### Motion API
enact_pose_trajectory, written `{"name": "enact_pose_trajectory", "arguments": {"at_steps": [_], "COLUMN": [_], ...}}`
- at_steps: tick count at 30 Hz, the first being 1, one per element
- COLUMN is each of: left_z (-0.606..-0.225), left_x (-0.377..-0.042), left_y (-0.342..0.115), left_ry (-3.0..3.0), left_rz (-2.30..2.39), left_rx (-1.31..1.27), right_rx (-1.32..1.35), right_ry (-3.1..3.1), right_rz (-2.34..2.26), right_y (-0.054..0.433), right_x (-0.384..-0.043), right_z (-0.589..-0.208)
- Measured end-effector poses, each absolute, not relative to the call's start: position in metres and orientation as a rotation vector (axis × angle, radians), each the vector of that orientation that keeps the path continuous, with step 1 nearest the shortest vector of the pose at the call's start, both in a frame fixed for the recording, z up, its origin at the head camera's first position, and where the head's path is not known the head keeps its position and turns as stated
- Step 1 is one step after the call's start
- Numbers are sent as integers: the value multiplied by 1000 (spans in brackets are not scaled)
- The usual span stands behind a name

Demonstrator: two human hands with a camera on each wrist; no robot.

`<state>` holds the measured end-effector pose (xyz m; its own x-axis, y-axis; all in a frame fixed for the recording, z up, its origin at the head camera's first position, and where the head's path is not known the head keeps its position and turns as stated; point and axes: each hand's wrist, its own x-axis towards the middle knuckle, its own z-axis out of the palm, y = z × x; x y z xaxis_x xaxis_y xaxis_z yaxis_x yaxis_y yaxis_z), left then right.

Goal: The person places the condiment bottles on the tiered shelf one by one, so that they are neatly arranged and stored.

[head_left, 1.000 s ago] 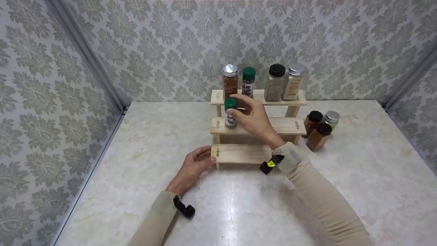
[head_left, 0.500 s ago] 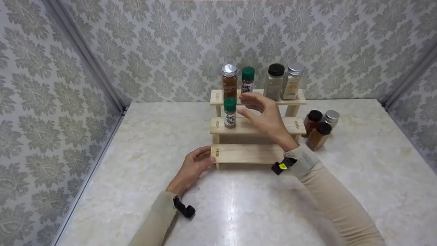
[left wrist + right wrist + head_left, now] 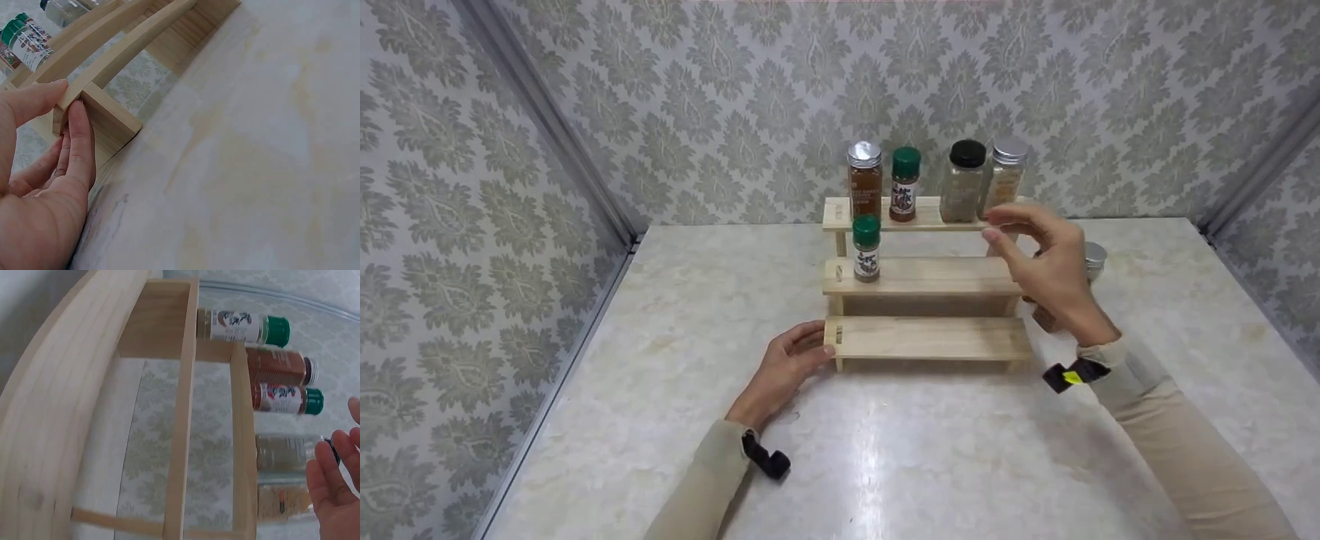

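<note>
On pale table (image 3: pixel 675 330), L hand (image 3: pixel 781 371) pinches wood rack's (image 3: pixel 926 339) L end, R hand (image 3: pixel 1051 271), thumb & fingers apart, nr R end, green-cap jar (image 3: pixel 866 259) on mid shelf (image 3: pixel 945 276).

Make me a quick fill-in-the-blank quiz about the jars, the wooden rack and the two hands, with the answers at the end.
1. Counting from the top, the left hand grips the wooden rack by its ____ tier.
2. The single jar on the middle tier has a ____ cap.
3. The jars on the top tier number ____.
4. The right hand is holding ____.

Missing words: third; green; four; nothing.
</note>
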<state>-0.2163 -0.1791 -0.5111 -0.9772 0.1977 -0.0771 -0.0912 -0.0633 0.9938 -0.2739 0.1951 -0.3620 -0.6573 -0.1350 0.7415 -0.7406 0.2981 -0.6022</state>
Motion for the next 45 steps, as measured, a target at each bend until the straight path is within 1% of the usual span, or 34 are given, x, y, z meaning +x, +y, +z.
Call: {"name": "enact_pose_trajectory", "arguments": {"at_steps": [3, 9, 17, 31, 45], "left_z": [-512, -512, -511, -511, -512], "left_x": [-216, -214, -214, -216, -215], "left_y": [-179, -181, -181, -179, -179], "left_ry": [1998, 1993, 2017, 2009, 1979], "left_rz": [2156, 2151, 2159, 2151, 2166], "left_rx": [122, 102, 89, 77, 103], "right_rx": [740, 707, 677, 547, 420], "right_ry": [-1992, -2120, -2307, -2551, -2547], "right_rz": [1268, 1228, 1187, 1115, 1209], "right_y": [223, 267, 304, 339, 339], "right_x": [-275, -275, -277, -279, -276], "right_z": [-368, -381, -394, -428, -441]}}
